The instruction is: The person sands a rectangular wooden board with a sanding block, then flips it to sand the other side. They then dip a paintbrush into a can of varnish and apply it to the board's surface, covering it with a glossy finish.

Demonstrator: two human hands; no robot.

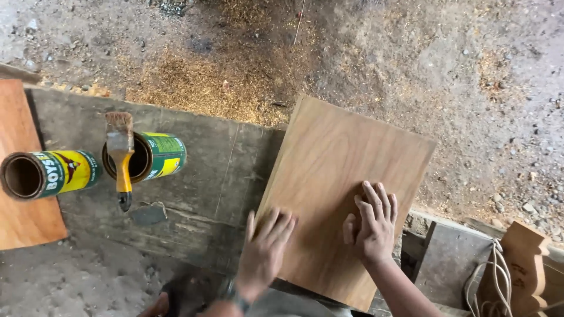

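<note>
Both hands lie flat on a plywood panel (341, 176), palms down, nothing gripped in either; the left hand (264, 252) rests at the panel's near left edge, fingers together and pointing up and slightly right, the wrist bent back toward the body with a dark band around it; the right hand (373, 226) sits further in on the board, fingers spread a little and pressed to the surface, thumb out to the left, the bare forearm running down to the lower right. The panel lies tilted, its far end jutting past a grey weathered workbench (194, 170) over a floor strewn with sawdust (194, 76). Well to the left on the bench stands an open tin (150, 155) with a yellow-handled brush (121, 158) laid across its mouth; a second tin (50, 173) lies nearby, partly on a reddish board (20, 176). At the lower right a coil of pale cord (490, 282) hangs beside a shaped wooden piece (523, 264).
</note>
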